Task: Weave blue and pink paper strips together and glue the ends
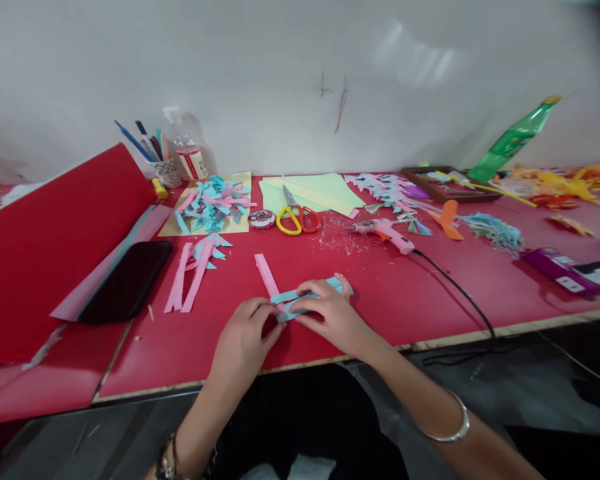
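Near the table's front edge, blue paper strips (pixel 289 295) lie folded or crossed over one end of a pink paper strip (pixel 266 275). The fingertips of my left hand (pixel 245 333) pinch the strips where the two colours meet. My right hand (pixel 334 315) curves over the blue strips from the right, with its fingers closed on them. Part of the paper is hidden under the right fingers. To the left of my hands lie pink strips (pixel 196 277) beside a small pink-and-blue cut-paper piece (pixel 215 250).
Behind my hands are scissors (pixel 296 212), a round tin (pixel 261 219), green paper sheets (pixel 330 190) and a pink glue gun (pixel 386 233) whose cord runs right. A phone (pixel 126 283) lies left. A purple power strip (pixel 563 270) and a tilted green bottle (pixel 513 143) are right.
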Demonstrator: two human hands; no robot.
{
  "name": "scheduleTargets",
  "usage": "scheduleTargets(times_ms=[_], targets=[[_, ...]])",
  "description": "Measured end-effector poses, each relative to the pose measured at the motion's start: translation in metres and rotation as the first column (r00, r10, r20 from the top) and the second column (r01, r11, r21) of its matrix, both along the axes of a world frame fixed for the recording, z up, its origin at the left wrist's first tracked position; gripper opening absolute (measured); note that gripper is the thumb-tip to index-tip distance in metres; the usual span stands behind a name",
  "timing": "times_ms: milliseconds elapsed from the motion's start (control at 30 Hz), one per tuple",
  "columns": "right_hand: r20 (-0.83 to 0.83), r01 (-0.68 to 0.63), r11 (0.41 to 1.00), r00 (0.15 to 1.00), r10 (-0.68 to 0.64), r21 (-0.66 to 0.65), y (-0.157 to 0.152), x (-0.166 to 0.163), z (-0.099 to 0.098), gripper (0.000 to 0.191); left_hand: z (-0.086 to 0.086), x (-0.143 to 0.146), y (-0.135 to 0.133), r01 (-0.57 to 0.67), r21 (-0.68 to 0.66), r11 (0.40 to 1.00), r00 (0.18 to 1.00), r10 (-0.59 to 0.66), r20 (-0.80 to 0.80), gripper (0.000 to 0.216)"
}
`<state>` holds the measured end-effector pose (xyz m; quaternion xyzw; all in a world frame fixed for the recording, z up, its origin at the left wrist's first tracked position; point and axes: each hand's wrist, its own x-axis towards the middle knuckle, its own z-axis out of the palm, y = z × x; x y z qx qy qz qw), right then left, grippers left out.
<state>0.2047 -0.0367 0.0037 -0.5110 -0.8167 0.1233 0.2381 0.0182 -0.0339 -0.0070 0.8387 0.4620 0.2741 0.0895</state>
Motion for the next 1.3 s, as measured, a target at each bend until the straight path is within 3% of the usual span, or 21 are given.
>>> scheduleTargets(times_ms=[233,500,667,867,1133,1300], targets=[[0.050,0.016,0.999,0.999,-0.018,0.031,-0.001,-0.001,0.002,0.013,0.004,-0.009,0.002,0.108,0.005,0.994,0.991,-0.107,-0.084,0.014],[0.170,0.131,0.974,0.972,-0.163,0.184,-0.012,0.009,-0.001,0.020,0.007,-0.002,0.001,0.041,-0.004,0.999,0.993,-0.041,-0.109,0.008],[0.225,0.068,0.986,0.969,-0.102,0.154,-0.011,0.005,0.000,0.022,0.005,-0.001,0.001,0.036,-0.004,0.999,0.996,-0.036,-0.076,0.006],[0.178,0.027,0.997,0.983,-0.040,0.076,-0.007,-0.005,0.005,0.018,0.002,-0.001,0.003,0.028,0.019,0.999,0.998,-0.027,-0.056,0.009],[0.201,0.026,0.973,0.977,-0.074,0.231,0.000,-0.008,0.001,0.017,0.004,0.000,0.001,0.021,0.056,0.998,0.998,-0.018,-0.060,0.013],[0.236,0.000,0.965,0.970,-0.064,0.261,0.000,-0.008,0.002,0.020,0.006,0.001,0.000,-0.012,-0.026,1.000,0.999,0.010,-0.051,0.008]])
